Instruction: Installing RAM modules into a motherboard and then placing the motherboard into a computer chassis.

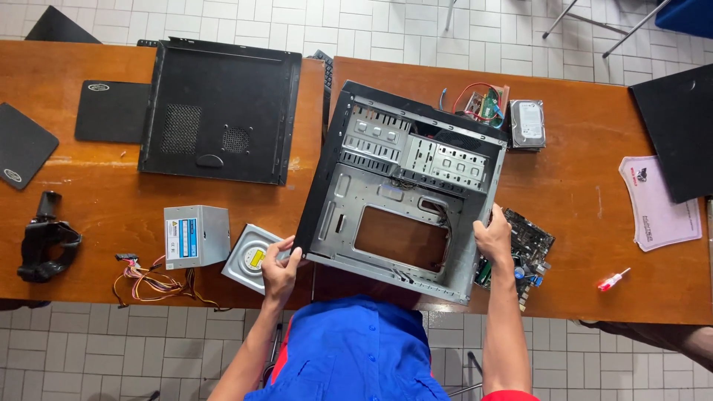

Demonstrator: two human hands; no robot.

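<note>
Wooden table (104,186): both hands (left (278,269), right (494,236)) grip computer case (405,189).

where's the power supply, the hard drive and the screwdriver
power supply (194,236), head view, on its top face
hard drive (528,123), head view, on its silver top plate
screwdriver (613,280), head view, on its red and white handle

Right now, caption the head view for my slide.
Both hands, left hand and right hand, grip the empty grey metal computer case on the brown wooden table.
</note>
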